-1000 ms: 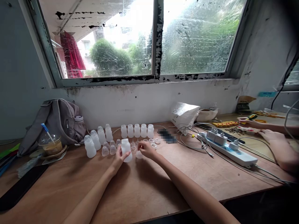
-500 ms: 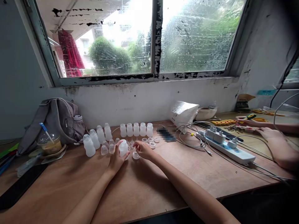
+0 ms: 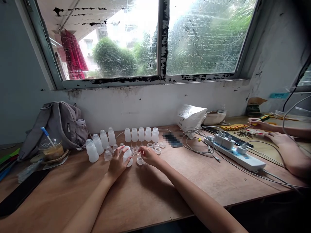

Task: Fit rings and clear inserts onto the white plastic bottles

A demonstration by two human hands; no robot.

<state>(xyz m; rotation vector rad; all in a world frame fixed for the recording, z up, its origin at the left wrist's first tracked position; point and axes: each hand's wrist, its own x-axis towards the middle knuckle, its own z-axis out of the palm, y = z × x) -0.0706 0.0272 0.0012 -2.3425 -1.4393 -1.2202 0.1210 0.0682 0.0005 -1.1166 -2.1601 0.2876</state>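
A frosted white baby bottle (image 3: pixel 126 156) stands on the table, with the fingers of my left hand (image 3: pixel 117 160) curled around its left side and top. To the right, my right hand (image 3: pixel 148 155) has its fingertips pinched together among small clear nipples (image 3: pixel 132 150); what lies between them is hidden. Just under those fingertips is a white collar ring (image 3: pixel 140 160). More rings (image 3: pixel 157 150) lie to the right of my right hand. Clear caps (image 3: pixel 108 155) sit left of the held bottle. Behind them stand a row of open bottles (image 3: pixel 141 134) and several capped bottles (image 3: pixel 92 151).
A grey backpack (image 3: pixel 60 126), an iced drink cup (image 3: pixel 51 148) and a black phone-like slab (image 3: pixel 23 192) occupy the left. Cables and a white power strip (image 3: pixel 235 153) lie to the right. Beyond, another person's hands (image 3: pixel 275 137) work over small dark parts.
My left hand has shifted slightly left and lower, its fingers now further over the bottle's top. The right hand stays nearly in place, by the collar ring. The view has moved slightly.
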